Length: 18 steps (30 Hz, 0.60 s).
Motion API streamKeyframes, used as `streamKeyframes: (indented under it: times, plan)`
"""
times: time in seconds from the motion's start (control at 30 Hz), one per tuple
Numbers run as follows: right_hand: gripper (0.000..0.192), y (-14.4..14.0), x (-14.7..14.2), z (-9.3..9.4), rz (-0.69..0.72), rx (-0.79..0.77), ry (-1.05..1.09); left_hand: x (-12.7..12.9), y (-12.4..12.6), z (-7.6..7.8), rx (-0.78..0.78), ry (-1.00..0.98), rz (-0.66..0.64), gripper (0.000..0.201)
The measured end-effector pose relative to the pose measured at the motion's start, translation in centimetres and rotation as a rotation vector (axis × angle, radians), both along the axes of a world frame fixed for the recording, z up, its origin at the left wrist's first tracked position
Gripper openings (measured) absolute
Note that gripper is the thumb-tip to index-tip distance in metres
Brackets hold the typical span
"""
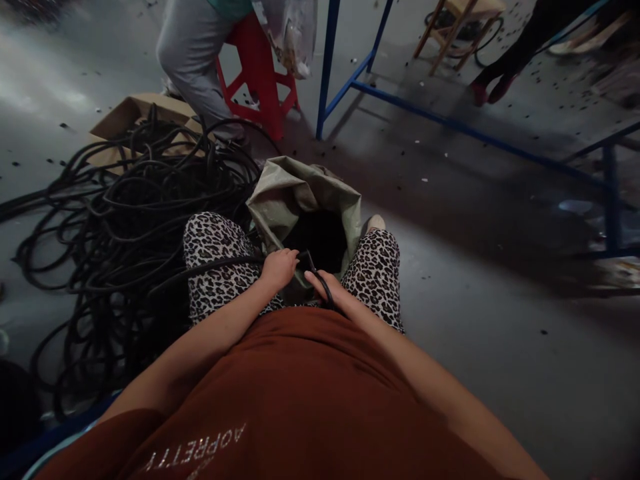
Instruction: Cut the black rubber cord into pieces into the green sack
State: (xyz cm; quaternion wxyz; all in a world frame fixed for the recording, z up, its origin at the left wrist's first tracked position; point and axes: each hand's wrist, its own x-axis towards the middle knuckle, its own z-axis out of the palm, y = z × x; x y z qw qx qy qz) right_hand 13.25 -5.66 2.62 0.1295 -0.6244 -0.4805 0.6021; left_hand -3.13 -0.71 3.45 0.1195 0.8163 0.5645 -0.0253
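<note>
Both hands grip one black cable (220, 264): left hand (279, 267) fingers closed around it, right hand (327, 285) likewise, above one open sack (300, 193); one cable pile (125, 220) lies beside.

Around me I see a grey concrete floor (500, 320) with small dark specks, a blue metal frame (425, 113), a red stool (260, 80) and a wooden chair (460, 20) in dim light.

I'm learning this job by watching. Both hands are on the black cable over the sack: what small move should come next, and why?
Probably feed the cable a little further into the open sack. The left hand grips it at the sack's mouth, the right hand holds its loop, and the cable pile lies to the left.
</note>
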Motion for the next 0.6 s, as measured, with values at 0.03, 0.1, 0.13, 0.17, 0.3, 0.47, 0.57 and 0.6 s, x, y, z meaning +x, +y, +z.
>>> streamKeyframes:
  times: [0.03, 0.1, 0.13, 0.17, 0.3, 0.47, 0.57, 0.6]
  plan:
    - [0.042, 0.0, 0.0, -0.13, 0.011, 0.015, -0.009, 0.04, -0.02, 0.04, -0.005, -0.002, -0.002, 0.032]
    - [0.041, 0.01, 0.01, -0.39, 0.026, 0.035, -0.022, 0.12, -0.09, 0.06, -0.006, -0.007, -0.01, 0.031]
    - [0.041, 0.02, 0.01, -0.48, 0.029, 0.041, -0.026, 0.14, -0.13, 0.04, -0.005, -0.009, -0.014, 0.031]
    - [0.041, 0.02, 0.02, -0.53, 0.032, 0.045, -0.028, 0.16, -0.17, 0.03, -0.003, -0.01, -0.017, 0.032]
    - [0.04, 0.03, 0.0, -0.28, 0.027, 0.028, -0.007, 0.19, -0.28, 0.04, -0.016, -0.008, -0.021, 0.032]
    - [0.039, 0.04, 0.01, -0.01, 0.034, 0.015, 0.0, 0.22, -0.33, 0.32, -0.02, -0.002, -0.033, 0.032]
    - [0.038, 0.04, 0.03, -0.13, 0.042, 0.045, -0.018, 0.24, -0.36, 0.37, -0.037, -0.004, -0.03, 0.032]
    - [0.038, 0.05, 0.03, -0.17, 0.042, 0.051, -0.023, 0.23, -0.37, 0.34, -0.036, -0.006, -0.033, 0.032]
